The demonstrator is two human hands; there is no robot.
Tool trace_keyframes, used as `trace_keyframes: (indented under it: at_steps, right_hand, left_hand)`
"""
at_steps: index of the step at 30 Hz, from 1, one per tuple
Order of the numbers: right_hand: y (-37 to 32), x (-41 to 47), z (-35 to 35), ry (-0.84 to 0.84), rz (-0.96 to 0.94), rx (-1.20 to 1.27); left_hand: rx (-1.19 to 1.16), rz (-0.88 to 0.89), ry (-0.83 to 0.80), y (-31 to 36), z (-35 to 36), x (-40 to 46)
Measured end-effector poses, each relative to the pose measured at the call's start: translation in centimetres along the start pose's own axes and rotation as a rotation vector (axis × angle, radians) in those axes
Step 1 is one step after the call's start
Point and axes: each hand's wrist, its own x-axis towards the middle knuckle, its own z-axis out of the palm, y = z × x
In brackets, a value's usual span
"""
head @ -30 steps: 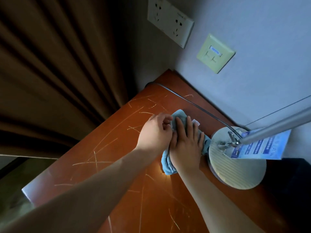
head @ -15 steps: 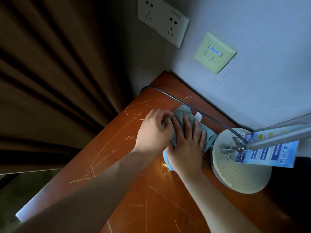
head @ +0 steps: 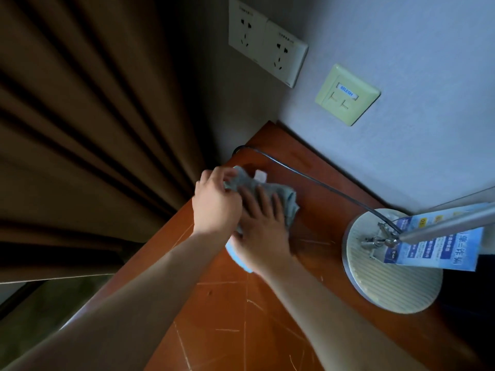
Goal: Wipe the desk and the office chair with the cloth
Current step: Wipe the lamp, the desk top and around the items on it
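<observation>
A crumpled grey-blue cloth (head: 288, 200) with a white tag lies on the scratched reddish-brown desk (head: 241, 311), near its far left corner. My left hand (head: 215, 203) pinches the cloth's far left edge with curled fingers. Beside it, my right hand (head: 261, 231) lies flat on the cloth with straight, spread fingers, pressing it to the desk top. The office chair is out of view.
A round lamp base (head: 391, 279) with a metal arm and a blue leaflet (head: 434, 247) stands at the right. Its black cable (head: 308, 178) runs across the desk corner behind the cloth. Brown curtains (head: 93, 129) hang left; wall sockets (head: 267, 41) sit above.
Both hands and the cloth have slid away from the lamp base toward the desk's far left corner, closer to the cable and the curtain.
</observation>
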Motion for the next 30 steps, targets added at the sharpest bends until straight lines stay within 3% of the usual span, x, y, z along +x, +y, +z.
trace_keyframes:
  at_steps: [5, 9, 12, 17, 23, 30]
  right_hand:
    - [-0.1, -0.1, 0.0, -0.094, -0.088, -0.031]
    - [4.4, 1.2, -1.0, 0.067, 0.139, -0.085]
    - [7.0, 2.4, -1.8, 0.073, 0.228, -0.117]
    - [5.2, 4.1, -0.9, 0.061, 0.29, -0.113]
    - [-2.0, 5.0, 0.6, -0.022, 0.105, -0.036]
    - [-2.0, -1.7, 0.0, -0.194, -0.134, -0.001]
  left_hand:
    - [-0.009, -0.044, -0.021, -0.2, -1.1, -0.4]
    - [0.115, 0.148, -0.172, 0.7, -0.1, -0.2]
    - [0.192, 0.247, -0.299, 1.7, 0.5, 0.2]
    - [0.156, 0.137, -0.157, 0.6, -0.9, 1.7]
    - [0.137, 0.004, 0.071, -2.7, -3.6, 2.6]
    - [0.34, 0.024, -0.056, -4.0, -2.5, -1.5]
